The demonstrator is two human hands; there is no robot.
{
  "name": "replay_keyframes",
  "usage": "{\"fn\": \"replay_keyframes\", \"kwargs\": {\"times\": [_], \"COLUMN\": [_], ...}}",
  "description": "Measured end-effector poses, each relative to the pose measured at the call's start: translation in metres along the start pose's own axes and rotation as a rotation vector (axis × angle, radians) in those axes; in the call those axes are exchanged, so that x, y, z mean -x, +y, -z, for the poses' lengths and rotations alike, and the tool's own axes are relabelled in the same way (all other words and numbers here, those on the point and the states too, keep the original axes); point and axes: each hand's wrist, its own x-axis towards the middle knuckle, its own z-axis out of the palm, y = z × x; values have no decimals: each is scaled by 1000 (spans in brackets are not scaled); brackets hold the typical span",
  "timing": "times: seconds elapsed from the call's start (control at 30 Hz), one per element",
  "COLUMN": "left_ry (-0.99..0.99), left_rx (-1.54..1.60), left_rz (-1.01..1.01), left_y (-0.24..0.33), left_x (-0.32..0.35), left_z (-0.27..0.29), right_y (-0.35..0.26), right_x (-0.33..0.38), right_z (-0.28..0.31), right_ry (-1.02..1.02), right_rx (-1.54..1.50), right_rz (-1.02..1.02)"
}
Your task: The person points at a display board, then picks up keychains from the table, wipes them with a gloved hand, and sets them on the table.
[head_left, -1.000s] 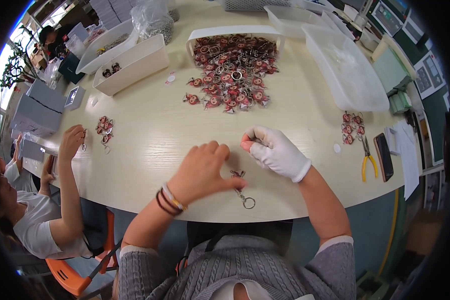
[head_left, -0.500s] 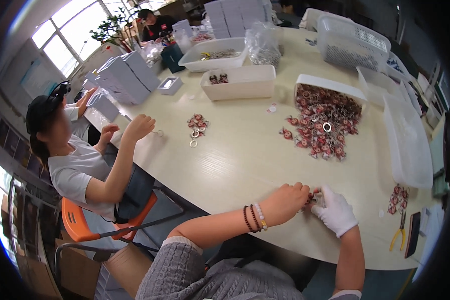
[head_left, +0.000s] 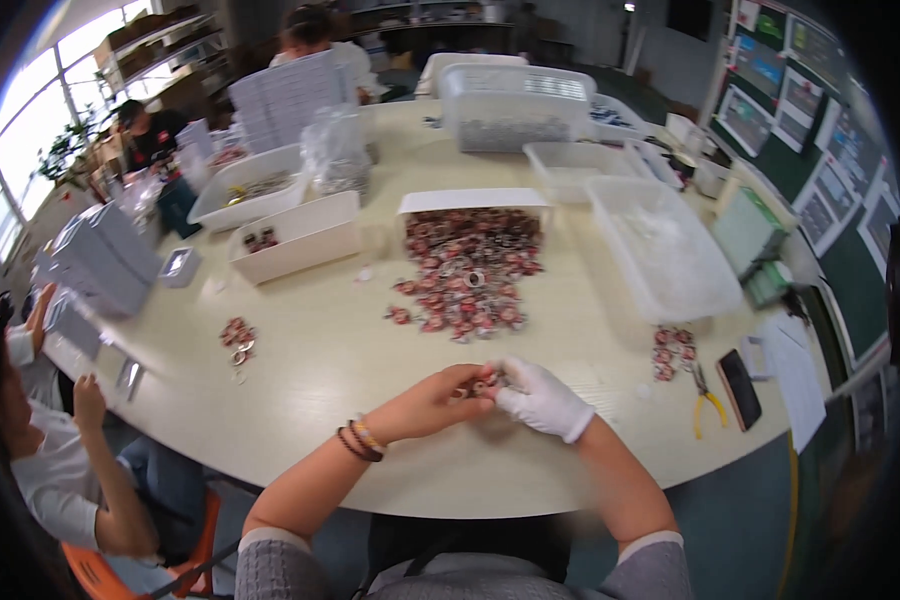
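Observation:
My left hand (head_left: 425, 402), bare with bead bracelets at its wrist, meets my right hand (head_left: 547, 402) in a white glove above the near part of the table. Between their fingertips is a small red charm keychain (head_left: 485, 384), gripped from both sides and partly covered by the fingers. Its details are blurred. Just beyond the hands lies a heap of similar red charm keychains (head_left: 460, 295) with metal rings, spilling out of a white bin (head_left: 473, 199) tipped on its side. Several more charms (head_left: 673, 352) are grouped to the right.
Yellow-handled pliers (head_left: 709, 408) and a phone (head_left: 739, 388) lie at the right. Behind them is a translucent tray (head_left: 665, 250). A white bin (head_left: 295, 240) and a small charm pile (head_left: 237, 338) stand left. A co-worker (head_left: 80, 470) sits at the left edge.
The view has swung to the right, so the table's contents appear farther left. Both hands stay together around the keychain.

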Motion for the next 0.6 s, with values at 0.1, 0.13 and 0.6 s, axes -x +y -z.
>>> {"fn": "replay_keyframes", "kwargs": {"times": [0.1, 0.13, 0.6], "left_ry": [-189, -206, -16], "left_rx": [245, 256, 609], "left_rz": [240, 230, 215], "left_y": [7, 3, -17], "left_x": [-9, -13, 0], "left_z": [11, 7, -8], "right_y": [-5, -10, -26], "right_x": [0, 2, 1], "right_z": [3, 3, -19], "right_ry": [19, 34, 430], "right_rx": [121, 134, 948], "right_rz": [80, 71, 135]}}
